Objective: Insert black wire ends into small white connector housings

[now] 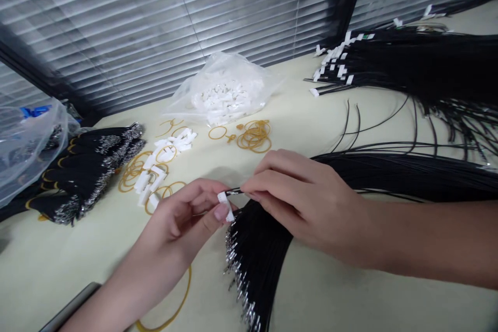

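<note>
My left hand point(194, 220) pinches a small white plastic connector housing point(225, 206) between thumb and fingers. Just to its right, my right hand point(299, 192) is closed on thin black wires point(234, 192), whose ends point at the housing. Whether the wire tips sit inside the housing or only touch it, I cannot tell. Below both hands a thick bundle of black wires point(264, 249) fans out on the table, its metal crimped ends point(237, 275) facing left. The bundle runs on behind my right hand toward the right edge.
Loose white housings point(150, 179) and yellow rubber bands point(254, 136) lie beyond my hands. Behind them stands a clear bag of white housings point(225, 96). Banded black wire bundles point(85, 166) lie left, near another plastic bag point(23, 140). Wires with white housings point(408, 62) are heaped back right.
</note>
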`<action>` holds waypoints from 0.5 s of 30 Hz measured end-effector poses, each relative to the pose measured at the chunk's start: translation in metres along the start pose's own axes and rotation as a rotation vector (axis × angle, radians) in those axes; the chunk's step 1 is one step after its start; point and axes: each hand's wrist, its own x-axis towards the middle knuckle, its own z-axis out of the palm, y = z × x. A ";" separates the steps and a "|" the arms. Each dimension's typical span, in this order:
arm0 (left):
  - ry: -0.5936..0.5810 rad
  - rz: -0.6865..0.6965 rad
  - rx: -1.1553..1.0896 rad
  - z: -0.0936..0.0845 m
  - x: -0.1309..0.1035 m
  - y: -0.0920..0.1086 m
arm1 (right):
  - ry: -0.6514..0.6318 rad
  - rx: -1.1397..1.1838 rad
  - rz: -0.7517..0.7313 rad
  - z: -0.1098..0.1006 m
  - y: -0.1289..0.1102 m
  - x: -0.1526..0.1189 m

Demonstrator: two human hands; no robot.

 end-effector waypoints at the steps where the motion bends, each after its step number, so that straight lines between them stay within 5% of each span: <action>1: -0.005 -0.001 0.015 0.000 -0.001 0.001 | 0.007 -0.006 -0.002 0.001 0.000 0.000; 15: -0.016 0.011 0.071 0.000 -0.001 0.001 | -0.016 -0.055 -0.127 0.001 0.004 -0.001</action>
